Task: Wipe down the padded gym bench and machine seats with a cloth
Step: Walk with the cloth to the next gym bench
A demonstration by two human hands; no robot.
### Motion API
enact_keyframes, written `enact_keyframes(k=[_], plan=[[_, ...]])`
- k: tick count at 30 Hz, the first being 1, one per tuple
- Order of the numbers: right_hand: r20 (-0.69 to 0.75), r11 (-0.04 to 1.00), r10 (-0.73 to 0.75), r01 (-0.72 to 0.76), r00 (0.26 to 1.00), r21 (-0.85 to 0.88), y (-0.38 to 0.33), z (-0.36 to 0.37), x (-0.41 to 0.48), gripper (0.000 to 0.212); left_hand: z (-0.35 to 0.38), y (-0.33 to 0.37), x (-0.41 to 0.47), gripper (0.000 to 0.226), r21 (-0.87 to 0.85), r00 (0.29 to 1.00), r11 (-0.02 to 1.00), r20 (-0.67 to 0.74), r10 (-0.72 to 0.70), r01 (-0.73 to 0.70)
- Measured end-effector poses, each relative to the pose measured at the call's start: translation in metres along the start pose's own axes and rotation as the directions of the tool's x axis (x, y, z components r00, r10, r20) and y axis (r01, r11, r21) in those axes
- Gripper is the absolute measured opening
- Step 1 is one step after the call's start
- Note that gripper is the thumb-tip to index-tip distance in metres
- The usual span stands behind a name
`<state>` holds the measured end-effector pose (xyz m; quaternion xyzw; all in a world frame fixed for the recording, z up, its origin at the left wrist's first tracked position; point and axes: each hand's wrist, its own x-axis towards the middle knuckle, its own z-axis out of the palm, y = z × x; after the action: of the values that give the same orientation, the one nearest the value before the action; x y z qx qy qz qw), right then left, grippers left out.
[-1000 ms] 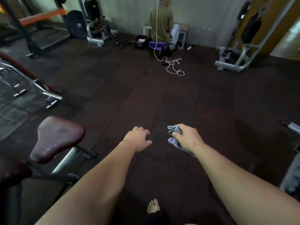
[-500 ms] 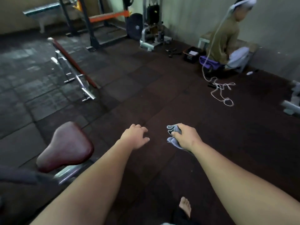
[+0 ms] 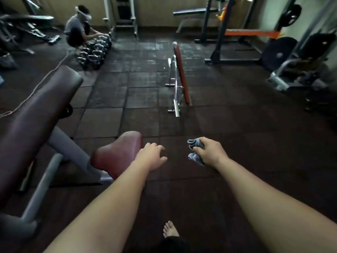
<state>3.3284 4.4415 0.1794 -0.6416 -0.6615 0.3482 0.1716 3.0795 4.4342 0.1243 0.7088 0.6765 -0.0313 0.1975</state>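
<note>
The right grip [image 3: 209, 152] is closed around a crumpled grey cloth [image 3: 193, 144], thumb pinching the folds, with cloth bulging out above and below the fingers. It is held over the dark rubber floor [image 3: 237, 125], well apart from any padding.

The left grip [image 3: 151, 156] holds nothing. Its fingers are loosely curled and spread, palm down, just beside the front right corner of the maroon seat pad [image 3: 116, 154]. Whether it touches the pad I cannot tell. That pad belongs to the bench [image 3: 60, 147] at the left, whose long dark maroon backrest [image 3: 36, 114] slopes up and away on grey steel tubes.

A bare foot [image 3: 170, 229] stands on the floor between the forearms. Further out, a second bench with a red pad [image 3: 180, 73] lies tipped on its side, its chrome legs pointing left. At the far left a person [image 3: 76, 28] crouches over rows of dumbbells [image 3: 94, 50] set on the floor. A dark bag-like shape [image 3: 6, 61] sits at the left edge, and its contents cannot be made out. A rack with an orange bar [image 3: 251, 32] stands at the far right beside a black weight plate [image 3: 279, 52].
</note>
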Motion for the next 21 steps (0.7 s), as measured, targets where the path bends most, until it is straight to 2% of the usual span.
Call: enact_keyframes(k=[5,8,11,16,21], plan=[[0.22,0.989,-0.129,0.143,0.967,-0.048,-0.051,0.013,0.101,0.013,-0.019,-0.066,0.04,0.054,-0.123,0.972,0.965,-0.024,-0.235,0.23],[0.322,0.968,-0.204,0.24,0.924,-0.075,-0.079,0.025,0.157,0.015,-0.027,-0.112,0.042,0.055,-0.206,0.912,0.895,-0.028,-0.409,0.396],[0.431,0.917,-0.292,0.378,0.854,-0.128,-0.111,0.051,0.205,0.014,-0.023,-0.149,0.034,0.057,-0.266,0.822,0.797,-0.031,-0.569,0.542],[0.652,0.784,-0.377,0.602,0.658,-0.153,-0.156,0.126,0.273,0.016,0.002,-0.17,0.027,0.055,-0.399,0.647,0.587,0.022,-0.762,0.704],[0.845,0.621,-0.343,0.774,0.41,-0.124,-0.19,0.205,0.314,0.018,0.038,-0.162,0.031,0.055,-0.521,0.426,0.306,0.124,-0.896,0.797]])
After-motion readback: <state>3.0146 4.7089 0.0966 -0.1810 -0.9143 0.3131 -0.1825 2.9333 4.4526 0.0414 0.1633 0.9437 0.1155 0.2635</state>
